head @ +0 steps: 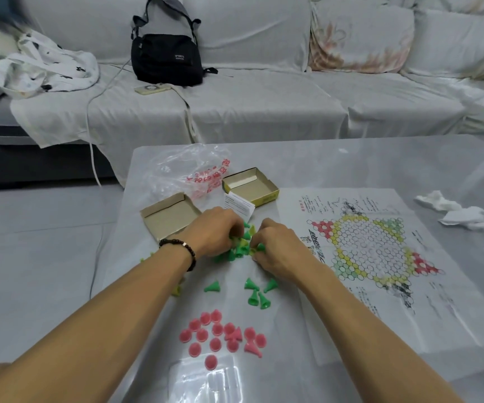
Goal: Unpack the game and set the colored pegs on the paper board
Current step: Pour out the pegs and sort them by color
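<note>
Between both curled hands (214, 231) (275, 248), glossy cone-shaped green pegs (239, 250) on table.

I see soft, even indoor light with faint shadows. Glare sheens the glossy table (351, 164) near the bottom edge. Wide-angle bending curves the edges, and the top-left corner smears with blur.

Black backpack (166, 58) and phone (153, 89) on sofa (264, 91); crumpled tissues (456, 213).
</note>
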`<state>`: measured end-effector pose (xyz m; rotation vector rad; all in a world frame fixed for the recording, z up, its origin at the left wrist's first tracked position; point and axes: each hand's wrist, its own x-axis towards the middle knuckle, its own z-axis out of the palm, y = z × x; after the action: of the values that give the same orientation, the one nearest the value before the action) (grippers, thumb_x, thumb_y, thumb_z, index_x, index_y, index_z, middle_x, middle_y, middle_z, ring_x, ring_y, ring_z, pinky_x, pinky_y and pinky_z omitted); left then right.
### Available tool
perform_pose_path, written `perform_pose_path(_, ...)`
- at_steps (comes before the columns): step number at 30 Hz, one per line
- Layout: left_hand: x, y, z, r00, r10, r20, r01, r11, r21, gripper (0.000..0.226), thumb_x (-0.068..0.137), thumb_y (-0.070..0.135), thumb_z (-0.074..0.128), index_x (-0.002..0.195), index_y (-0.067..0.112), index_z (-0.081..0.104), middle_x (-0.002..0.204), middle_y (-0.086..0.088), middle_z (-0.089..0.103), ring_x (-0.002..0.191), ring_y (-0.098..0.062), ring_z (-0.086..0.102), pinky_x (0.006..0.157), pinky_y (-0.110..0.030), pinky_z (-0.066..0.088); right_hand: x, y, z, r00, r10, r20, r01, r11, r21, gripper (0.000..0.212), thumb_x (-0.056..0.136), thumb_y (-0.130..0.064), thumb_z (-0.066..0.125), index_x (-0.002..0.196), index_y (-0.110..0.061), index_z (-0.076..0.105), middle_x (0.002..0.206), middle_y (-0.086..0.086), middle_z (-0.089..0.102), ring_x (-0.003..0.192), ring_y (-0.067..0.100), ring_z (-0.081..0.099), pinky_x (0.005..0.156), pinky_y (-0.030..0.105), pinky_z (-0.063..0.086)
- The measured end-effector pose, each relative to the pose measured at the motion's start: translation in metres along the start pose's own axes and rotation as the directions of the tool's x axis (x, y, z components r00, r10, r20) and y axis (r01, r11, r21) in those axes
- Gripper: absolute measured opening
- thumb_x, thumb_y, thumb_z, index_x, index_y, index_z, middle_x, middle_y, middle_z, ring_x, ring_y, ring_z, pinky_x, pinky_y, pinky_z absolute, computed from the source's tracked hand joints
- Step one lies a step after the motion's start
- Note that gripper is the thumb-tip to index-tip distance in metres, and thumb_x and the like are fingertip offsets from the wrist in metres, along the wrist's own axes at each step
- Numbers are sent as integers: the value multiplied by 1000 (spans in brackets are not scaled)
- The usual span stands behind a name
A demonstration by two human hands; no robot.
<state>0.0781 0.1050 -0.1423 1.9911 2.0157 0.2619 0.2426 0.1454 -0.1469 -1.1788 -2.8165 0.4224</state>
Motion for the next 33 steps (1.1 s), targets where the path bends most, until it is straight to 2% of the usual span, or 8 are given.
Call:
perform_pose_path(4,-6,0,-1,999,19,-44,-20,999,-28,11,85,15,68,91,25,69,97,5,68,89,-14,59,76,-29,51,-2,8,-2,999,34,-13,-33,995,94,19,87,-22,64,104,-20,71,116,1,52,98,21,56,88,37,49)
perform_pose_path(9,-9,3,1,995,87,46,-89,995,44,27,92,20,61,117,28,66,114,6,62,99,-15,55,78,-27,46,-6,16,-2,997,77,2,-76,986,151,20,85,-23,67,105,-21,70,115,-3,56,98,15,55,89,32,49)
perform_pose_path(12,-10,2,3,997,68,42,-69,997,37,23,92,21,62,113,28,67,115,3,63,101,-16,56,81,-29,48,-10,24,-3,981,192,-11,-174,909,378,18,83,-17,69,101,-21,71,109,-3,62,95,16,61,87,33,52)
perform_pose_path(17,-12,2,6,998,65,6,-65,997,52,19,91,21,63,109,26,68,112,1,63,98,-17,58,79,-29,48,-20,30,-11,928,361,92,-239,389,890,12,84,3,67,93,-3,71,82,14,68,64,19,63,68,29,59)
perform_pose_path(21,-14,0,7,996,86,-35,-84,995,54,15,91,22,63,105,27,66,107,2,64,94,-16,58,80,-32,51,-23,26,-13,903,364,227,-233,-30,972,17,85,10,62,100,5,68,74,12,66,63,17,61,58,22,53)
perform_pose_path(24,-16,-4,5,991,61,-119,-74,991,-114,14,89,21,65,102,26,68,102,8,65,88,-8,59,78,-25,51,-24,21,-13,902,344,261,-216,-165,962,20,86,12,59,103,6,66,73,11,65,61,16,59,55,21,52)
perform_pose_path(29,-39,-11,-17,959,-235,-161,20,618,-786,15,82,7,74,95,13,73,91,2,72,77,-13,69,68,-21,56,-18,4,-15,937,273,217,-198,-99,975,20,85,11,60,102,4,67,76,12,65,62,16,60,58,21,54)
perform_pose_path(33,-76,-39,-32,899,-390,-201,-4,452,-892,13,79,0,75,90,6,73,86,-8,72,73,-15,67,64,-24,55,-3,-33,-12,974,186,132,-171,209,963,17,84,9,64,93,-3,70,75,12,67,62,17,64,61,22,54)
